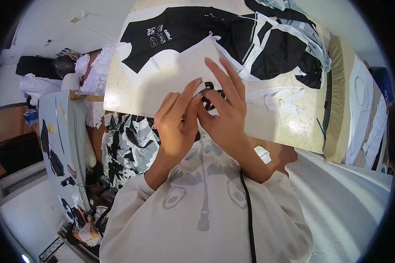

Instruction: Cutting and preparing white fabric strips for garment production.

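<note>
My left hand [175, 114] and my right hand [226, 107] meet in front of my chest, above the near edge of the table. Thumb and fingers of both hands close together at one spot. A small black thing with curved, loop-like parts [209, 84] shows between and behind the right fingers; its exact kind is hidden. Two right fingers stretch upward, apart from the pinch. Whatever the left fingertips pinch is too small to make out. Beyond the hands, black fabric pieces with white print [180, 33] lie flat on the pale table [131, 94].
Black, white and grey garments [276, 48] are heaped at the far right of the table. Fabric scraps [131, 140] pile up below its left side. White cut strips [281, 98] lie at right, near a padded tan roll [335, 105]. Another person [90, 232] sits at lower left.
</note>
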The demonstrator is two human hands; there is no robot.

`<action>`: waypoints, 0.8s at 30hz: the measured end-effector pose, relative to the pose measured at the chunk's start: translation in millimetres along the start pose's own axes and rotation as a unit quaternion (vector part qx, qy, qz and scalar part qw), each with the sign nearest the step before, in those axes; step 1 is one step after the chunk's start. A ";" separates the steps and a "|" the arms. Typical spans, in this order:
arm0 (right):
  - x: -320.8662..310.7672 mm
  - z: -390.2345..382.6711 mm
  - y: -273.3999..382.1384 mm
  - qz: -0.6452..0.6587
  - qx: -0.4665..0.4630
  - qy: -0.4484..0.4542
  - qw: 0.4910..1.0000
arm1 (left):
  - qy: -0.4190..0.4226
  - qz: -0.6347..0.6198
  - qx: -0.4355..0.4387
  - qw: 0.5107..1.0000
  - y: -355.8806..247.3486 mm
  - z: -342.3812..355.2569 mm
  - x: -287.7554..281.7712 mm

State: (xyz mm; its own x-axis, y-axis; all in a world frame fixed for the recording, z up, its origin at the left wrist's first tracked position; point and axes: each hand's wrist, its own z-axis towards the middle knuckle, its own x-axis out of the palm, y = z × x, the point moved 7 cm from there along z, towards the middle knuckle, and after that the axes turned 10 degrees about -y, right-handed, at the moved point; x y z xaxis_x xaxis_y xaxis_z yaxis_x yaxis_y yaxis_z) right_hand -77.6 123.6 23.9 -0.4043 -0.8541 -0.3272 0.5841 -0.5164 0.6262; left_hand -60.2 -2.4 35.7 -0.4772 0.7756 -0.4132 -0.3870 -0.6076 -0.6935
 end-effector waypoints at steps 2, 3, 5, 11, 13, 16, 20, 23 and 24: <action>-1.9 2.0 -1.7 0.072 0.050 0.027 0.996 | 0.026 -0.034 -0.035 0.998 1.7 1.5 2.9; -6.4 2.2 -1.4 0.071 0.049 0.030 0.996 | 0.024 -0.034 -0.037 0.998 -1.4 1.4 3.5; -12.5 1.2 -7.1 0.115 0.103 0.046 0.987 | 0.045 -0.040 -0.077 0.995 -1.3 -0.7 8.4; -28.7 0.8 -2.6 0.228 0.192 0.148 0.943 | -0.015 -0.041 -0.192 0.980 31.0 2.0 -5.7; -38.8 5.8 -3.0 0.245 0.163 0.164 0.942 | -0.005 -0.017 -0.204 0.979 38.7 3.1 -11.6; -48.5 4.0 -3.0 0.372 0.250 0.108 0.887 | 0.001 -0.004 -0.215 0.977 39.8 4.3 -13.1; -80.1 27.1 -7.3 0.362 0.140 0.108 0.915 | 0.012 -0.020 -0.230 0.973 43.7 -1.3 -11.1; -117.7 41.2 -12.0 0.337 0.044 0.027 0.940 | 0.018 -0.039 -0.212 0.976 44.1 -1.8 -4.9; -127.6 43.2 -14.5 0.353 0.050 0.027 0.934 | 0.013 -0.062 -0.183 0.981 42.1 -1.5 -2.5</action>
State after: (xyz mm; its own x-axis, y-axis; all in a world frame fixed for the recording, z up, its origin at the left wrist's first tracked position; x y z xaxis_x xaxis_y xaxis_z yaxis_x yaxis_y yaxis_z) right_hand -64.9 242.7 87.1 0.0934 -0.9828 0.1590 0.6218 0.1823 0.7616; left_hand -74.1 -29.6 6.6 -0.4220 0.8470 -0.3233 -0.1301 -0.4094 -0.9030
